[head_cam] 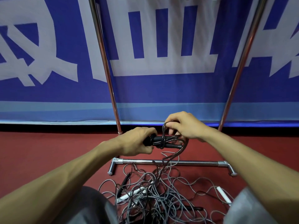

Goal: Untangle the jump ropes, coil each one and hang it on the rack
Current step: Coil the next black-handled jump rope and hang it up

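Mid-air, left hand [137,141] gripping handles [172,145], right hand [184,125] seemingly pinching cord [163,127]

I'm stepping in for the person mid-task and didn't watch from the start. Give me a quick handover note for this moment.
Left hand: grip on the black handles, held level.
Right hand: pinches a loop of the black rope wrapped round the handles.
The rope's tail runs down into the tangled pile on the floor by the rack.
Done: one coil begun; nothing seen hung, rack top out of view.
Left: free the tail, finish the coil, hang it, then the other ropes.
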The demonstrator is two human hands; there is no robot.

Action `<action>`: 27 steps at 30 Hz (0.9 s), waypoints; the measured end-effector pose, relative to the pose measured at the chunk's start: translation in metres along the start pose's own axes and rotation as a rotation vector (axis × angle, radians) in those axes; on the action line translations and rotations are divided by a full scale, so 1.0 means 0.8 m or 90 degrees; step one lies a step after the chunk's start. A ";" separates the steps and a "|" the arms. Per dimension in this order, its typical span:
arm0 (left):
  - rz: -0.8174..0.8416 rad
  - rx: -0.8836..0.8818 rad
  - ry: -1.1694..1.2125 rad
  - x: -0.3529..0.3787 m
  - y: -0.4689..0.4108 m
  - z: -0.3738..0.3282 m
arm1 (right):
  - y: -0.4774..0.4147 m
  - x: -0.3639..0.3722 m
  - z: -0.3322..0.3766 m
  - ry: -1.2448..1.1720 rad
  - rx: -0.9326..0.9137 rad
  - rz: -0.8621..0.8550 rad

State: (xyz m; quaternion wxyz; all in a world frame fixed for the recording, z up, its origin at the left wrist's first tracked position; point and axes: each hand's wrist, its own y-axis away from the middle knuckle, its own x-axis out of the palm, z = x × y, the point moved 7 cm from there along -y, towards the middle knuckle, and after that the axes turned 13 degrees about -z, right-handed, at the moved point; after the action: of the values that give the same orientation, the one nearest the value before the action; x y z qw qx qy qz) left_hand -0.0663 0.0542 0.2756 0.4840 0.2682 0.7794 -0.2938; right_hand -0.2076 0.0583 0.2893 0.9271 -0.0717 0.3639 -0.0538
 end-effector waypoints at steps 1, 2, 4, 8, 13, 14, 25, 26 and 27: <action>-0.008 -0.006 0.018 -0.001 0.001 -0.003 | 0.001 0.001 -0.001 -0.032 0.009 0.007; -0.015 -0.014 0.038 -0.003 0.001 -0.005 | 0.000 0.001 -0.001 -0.070 0.018 0.008; -0.020 -0.035 0.063 -0.006 0.001 -0.007 | -0.002 -0.001 -0.001 -0.128 0.030 0.001; -0.046 -0.077 0.105 -0.014 0.003 -0.009 | -0.005 -0.006 0.004 -0.149 0.007 -0.006; -0.101 0.006 -0.006 -0.026 0.001 -0.019 | -0.007 -0.010 -0.007 -0.036 0.024 0.031; -0.099 0.029 -0.034 -0.026 0.002 -0.020 | -0.004 -0.010 -0.012 -0.027 0.038 0.055; -0.243 -0.203 0.428 -0.044 0.000 0.002 | 0.002 0.014 -0.003 -0.231 0.096 0.031; -0.261 -0.234 0.442 -0.044 -0.001 0.011 | 0.005 0.021 -0.002 -0.246 0.134 0.063; -0.274 -0.262 0.441 -0.044 0.000 0.021 | 0.009 0.028 -0.002 -0.258 0.163 0.107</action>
State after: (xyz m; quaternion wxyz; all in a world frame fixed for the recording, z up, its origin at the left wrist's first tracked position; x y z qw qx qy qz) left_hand -0.0428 0.0374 0.3019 0.1662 0.0803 0.9755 -0.1197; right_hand -0.1919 0.0621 0.2722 0.9839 0.0677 0.1654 -0.0068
